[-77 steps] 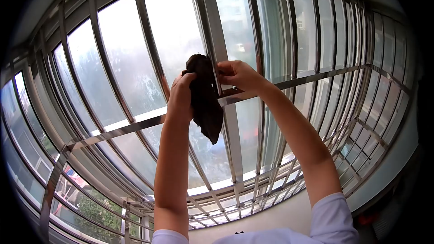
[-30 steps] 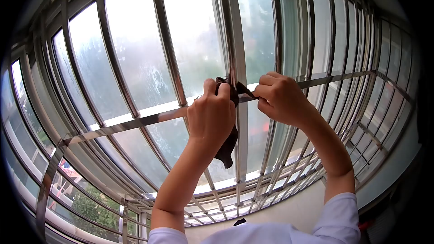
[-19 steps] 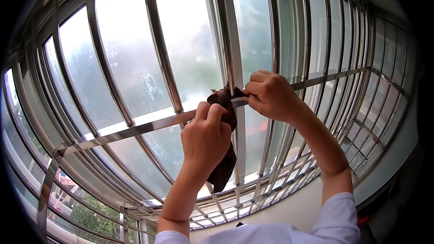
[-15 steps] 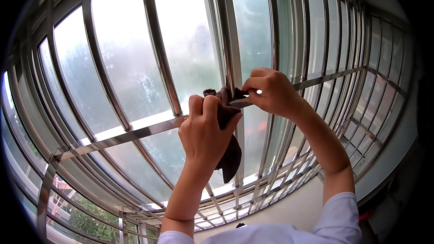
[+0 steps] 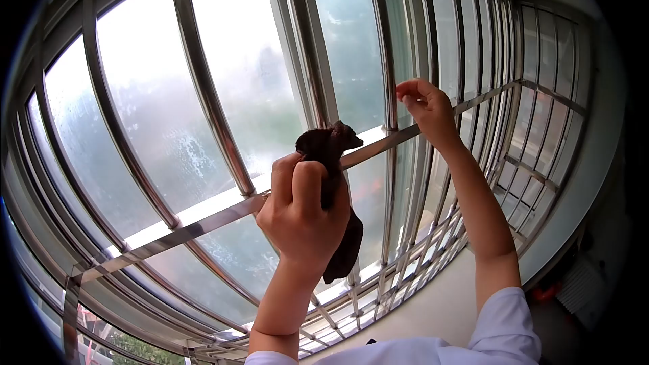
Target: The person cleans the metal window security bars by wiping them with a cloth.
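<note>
At the middle of the head view, a dark cloth (image 5: pixel 332 162) was bunched against a barred metal window grille. Its upper end lay where a vertical bar (image 5: pixel 306 47) met the horizontal rail (image 5: pixel 203 224), with a small knob of fabric poking out to the right. Its lower end hung below the rail, tapering down past the wrist.

The person's left hand (image 5: pixel 304 216), back toward the camera, gripped the cloth from the left with fingers bent; the fabric showed along the right edge of the knuckles. The right hand (image 5: pixel 431 111) was raised farther to the right, well apart from the cloth, its fingers loosely curled and parted beside another vertical bar (image 5: pixel 385 47). Whether the fingertips touched that bar could not be told.

On the far side of the grille stood hazy, bright window glass (image 5: pixel 155 101). Greenery (image 5: pixel 145 351) showed at the lower left. Near the bottom edge, a white sleeve (image 5: pixel 503 328) covered the right upper arm.
</note>
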The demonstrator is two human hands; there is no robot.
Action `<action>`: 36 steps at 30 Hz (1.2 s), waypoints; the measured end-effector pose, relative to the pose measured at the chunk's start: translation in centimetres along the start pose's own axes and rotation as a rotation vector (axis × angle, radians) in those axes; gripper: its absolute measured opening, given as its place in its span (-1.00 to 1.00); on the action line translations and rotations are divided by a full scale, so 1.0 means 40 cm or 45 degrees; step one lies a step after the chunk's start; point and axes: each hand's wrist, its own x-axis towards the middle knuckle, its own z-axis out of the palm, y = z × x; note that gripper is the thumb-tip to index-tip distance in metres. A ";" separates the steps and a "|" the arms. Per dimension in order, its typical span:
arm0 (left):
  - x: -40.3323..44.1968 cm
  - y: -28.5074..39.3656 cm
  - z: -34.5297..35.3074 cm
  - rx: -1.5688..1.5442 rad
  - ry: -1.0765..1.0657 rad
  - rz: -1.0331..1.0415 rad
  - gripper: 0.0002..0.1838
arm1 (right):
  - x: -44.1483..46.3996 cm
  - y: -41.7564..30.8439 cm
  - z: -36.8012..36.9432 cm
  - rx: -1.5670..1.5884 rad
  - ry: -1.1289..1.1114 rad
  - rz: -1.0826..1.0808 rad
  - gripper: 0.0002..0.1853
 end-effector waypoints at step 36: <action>-0.018 0.162 0.188 0.669 -0.737 -0.028 -0.74 | 0.066 0.021 -0.107 -0.566 -0.749 -0.426 -0.88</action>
